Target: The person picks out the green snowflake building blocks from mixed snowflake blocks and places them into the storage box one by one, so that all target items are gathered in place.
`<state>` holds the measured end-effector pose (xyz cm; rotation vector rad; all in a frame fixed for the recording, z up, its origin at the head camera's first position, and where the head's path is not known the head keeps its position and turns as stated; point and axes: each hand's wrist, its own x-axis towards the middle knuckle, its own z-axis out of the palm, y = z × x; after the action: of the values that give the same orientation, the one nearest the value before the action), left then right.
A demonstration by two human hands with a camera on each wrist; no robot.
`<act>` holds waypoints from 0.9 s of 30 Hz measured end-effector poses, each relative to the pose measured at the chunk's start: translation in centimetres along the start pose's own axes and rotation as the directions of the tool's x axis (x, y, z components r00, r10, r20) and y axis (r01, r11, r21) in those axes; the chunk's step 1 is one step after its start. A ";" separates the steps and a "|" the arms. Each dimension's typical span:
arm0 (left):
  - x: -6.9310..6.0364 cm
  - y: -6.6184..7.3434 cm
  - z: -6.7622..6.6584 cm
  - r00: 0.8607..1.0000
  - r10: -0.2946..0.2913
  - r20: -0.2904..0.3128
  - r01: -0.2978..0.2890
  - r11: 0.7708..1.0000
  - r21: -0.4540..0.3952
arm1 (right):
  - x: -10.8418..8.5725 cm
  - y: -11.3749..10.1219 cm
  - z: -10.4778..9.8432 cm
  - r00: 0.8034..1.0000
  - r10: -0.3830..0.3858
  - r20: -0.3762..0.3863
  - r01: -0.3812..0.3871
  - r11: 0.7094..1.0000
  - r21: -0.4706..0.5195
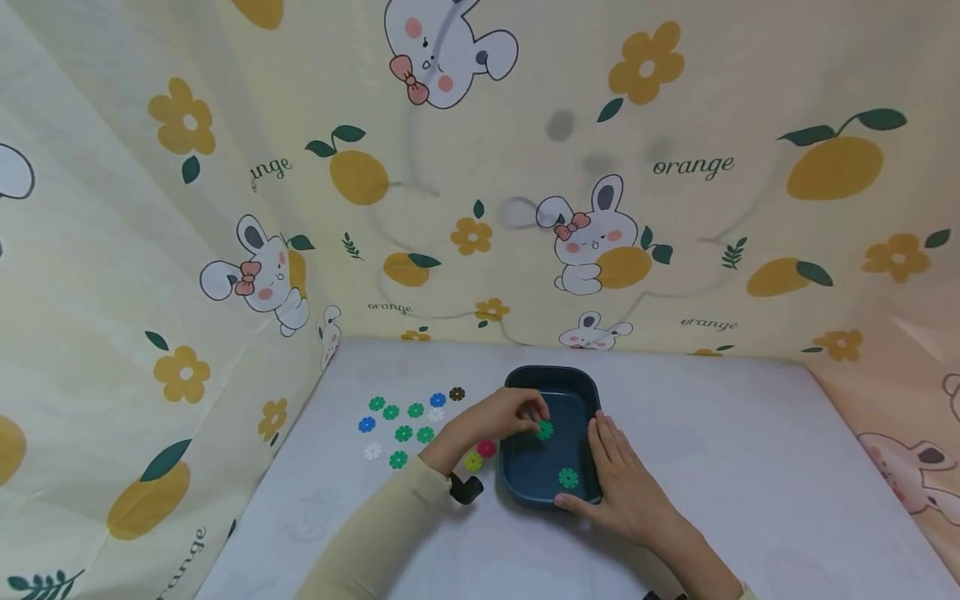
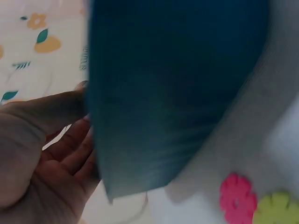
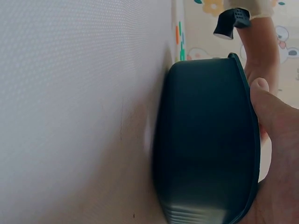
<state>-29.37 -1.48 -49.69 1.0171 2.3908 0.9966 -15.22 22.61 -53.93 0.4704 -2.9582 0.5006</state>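
A dark blue tray (image 1: 525,467) sits on the table. My left hand (image 1: 517,412) reaches over its left side with curled fingers, pinching a green snowflake disc (image 1: 544,430) at the fingertips. The left wrist view shows the left hand (image 2: 51,163) partly behind the tray wall (image 2: 163,102), which hides the fingertips. Another green snowflake disc (image 1: 568,478) lies in the tray's near right part. My right hand (image 1: 630,496) rests along the right rim, fingers extended and thumb at the near corner. In the right wrist view, its thumb (image 3: 268,105) touches the rim.
Left of the tray lie several green snowflake discs (image 1: 403,433), with blue discs (image 1: 367,425), white discs (image 1: 372,451) and a brown disc (image 1: 457,394). A red disc (image 1: 486,448) and a yellow disc (image 1: 472,461) lie close to the tray. A printed curtain (image 1: 480,275) surrounds the table.
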 end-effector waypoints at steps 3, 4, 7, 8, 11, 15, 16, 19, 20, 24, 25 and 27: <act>0.8 0.3 0.9 0.999 0.011 0.035 -0.012 0.999 0.038 | 0.0 0.0 0.0 1.000 0.002 0.001 -0.002 1.000 -0.001; 1.0 0.3 1.1 0.999 0.017 0.048 -0.019 0.998 0.055 | 0.0 -0.1 -0.1 1.000 0.003 0.002 -0.003 1.000 0.001; 1.8 0.4 1.8 0.996 0.032 0.081 -0.042 0.992 0.116 | 0.0 -0.1 -0.1 1.000 0.005 0.002 -0.005 1.000 0.003; 2.0 0.4 2.0 0.995 0.034 0.090 -0.045 0.991 0.129 | 0.0 -0.1 -0.1 1.000 0.006 0.004 -0.006 1.000 0.007; 2.7 0.4 2.5 0.993 0.033 0.110 -0.051 0.985 0.162 | 0.0 0.0 -0.1 1.000 0.006 0.004 -0.006 1.000 0.013; 3.3 0.5 3.3 0.990 0.006 0.142 -0.030 0.985 0.168 | 0.0 0.1 0.0 1.000 0.001 0.001 -0.001 1.000 0.011; 3.4 0.6 3.5 0.989 -0.002 0.149 -0.024 0.985 0.170 | 0.0 0.1 0.0 1.000 -0.001 0.001 0.001 1.000 0.009; 3.5 0.8 4.0 0.988 -0.012 0.155 -0.020 0.979 0.203 | 0.0 0.1 0.1 1.000 -0.004 0.000 0.004 1.000 0.004; 3.5 0.9 4.1 0.988 -0.012 0.154 -0.022 0.976 0.216 | 0.0 0.1 0.1 1.000 -0.004 0.001 0.004 1.000 0.007; 3.5 1.3 4.3 0.990 -0.010 0.142 -0.027 0.967 0.253 | 0.0 0.0 0.0 1.000 -0.003 -0.003 0.004 1.000 0.013; 3.4 1.4 4.3 0.990 -0.009 0.139 -0.028 0.965 0.260 | 0.0 0.0 -0.1 1.000 -0.002 -0.002 0.002 1.000 0.014; 3.5 1.4 4.3 0.991 -0.007 0.133 -0.030 0.961 0.276 | 0.0 0.0 -0.1 1.000 0.000 0.002 0.000 1.000 0.013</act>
<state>-28.64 3.82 -51.80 1.1545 2.4594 0.5846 -15.20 22.63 -53.82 0.4729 -2.9588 0.5198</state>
